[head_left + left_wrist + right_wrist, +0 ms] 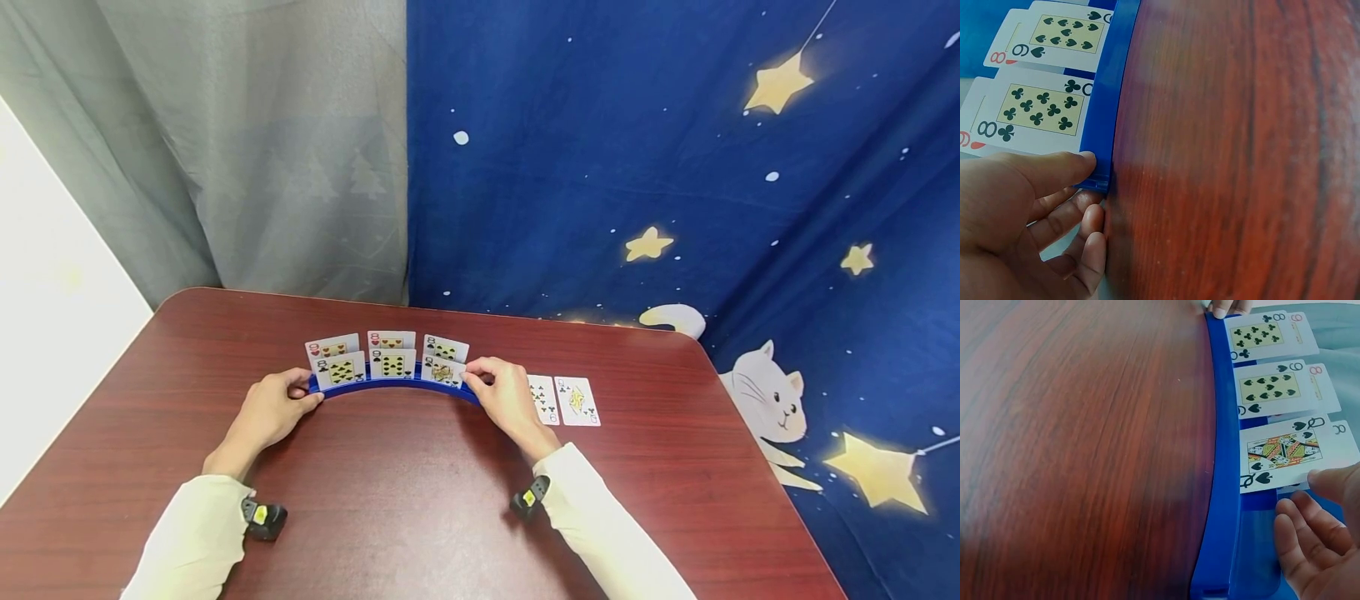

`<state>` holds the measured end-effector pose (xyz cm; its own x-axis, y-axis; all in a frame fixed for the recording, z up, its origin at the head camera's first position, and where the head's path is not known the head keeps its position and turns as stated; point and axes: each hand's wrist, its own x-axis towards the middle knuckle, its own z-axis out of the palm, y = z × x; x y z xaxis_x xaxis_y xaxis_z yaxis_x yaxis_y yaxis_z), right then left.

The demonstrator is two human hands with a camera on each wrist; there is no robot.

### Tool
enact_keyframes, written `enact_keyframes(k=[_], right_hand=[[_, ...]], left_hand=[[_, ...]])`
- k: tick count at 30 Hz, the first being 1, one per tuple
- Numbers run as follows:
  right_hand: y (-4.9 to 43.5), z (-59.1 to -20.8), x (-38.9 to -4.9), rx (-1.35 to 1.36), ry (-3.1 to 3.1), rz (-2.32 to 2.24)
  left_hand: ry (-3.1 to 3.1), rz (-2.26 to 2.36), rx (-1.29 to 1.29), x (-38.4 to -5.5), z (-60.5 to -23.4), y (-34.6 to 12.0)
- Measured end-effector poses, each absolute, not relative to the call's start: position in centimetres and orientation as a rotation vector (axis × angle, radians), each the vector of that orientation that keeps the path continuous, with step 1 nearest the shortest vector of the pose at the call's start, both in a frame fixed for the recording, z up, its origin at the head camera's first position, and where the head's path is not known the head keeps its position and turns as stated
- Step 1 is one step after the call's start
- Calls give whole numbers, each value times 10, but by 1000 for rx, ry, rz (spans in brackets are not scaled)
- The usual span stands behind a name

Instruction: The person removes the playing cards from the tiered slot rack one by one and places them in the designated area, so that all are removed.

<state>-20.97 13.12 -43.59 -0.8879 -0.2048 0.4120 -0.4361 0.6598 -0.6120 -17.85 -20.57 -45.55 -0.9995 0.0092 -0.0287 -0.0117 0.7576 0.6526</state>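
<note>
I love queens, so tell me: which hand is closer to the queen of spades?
Right. The right hand pinches the queen of spades at its right edge. The left hand is farther away, holding the left end of the blue card rack.

Table: wood-grain surface, smooth, with a soft sheen. Card holder: blue plastic, smooth, moderately glossy along the front rim. Playing cards: smooth, coated-looking paper, low sheen. Grey curtain: cloth, matt, loosely creased. Blue curtain: printed cloth, matt, softly folded. Sleeves: pale cloth, matt, wrinkled.
</note>
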Motion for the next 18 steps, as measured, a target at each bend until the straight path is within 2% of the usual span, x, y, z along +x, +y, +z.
enact_keyframes(k=[3,11,18], right_hand=[[134,-436,-209,489,-2556,1133],[155,-424,-205,332,-2455,1706],[186,-425,-205,191,-2445,1638]], left_hand=[[2914,1084,-1,-179,-456,-206],[2905,1090,-2,-178,-457,-205],[2919,1094,3,-178,-457,-205]])
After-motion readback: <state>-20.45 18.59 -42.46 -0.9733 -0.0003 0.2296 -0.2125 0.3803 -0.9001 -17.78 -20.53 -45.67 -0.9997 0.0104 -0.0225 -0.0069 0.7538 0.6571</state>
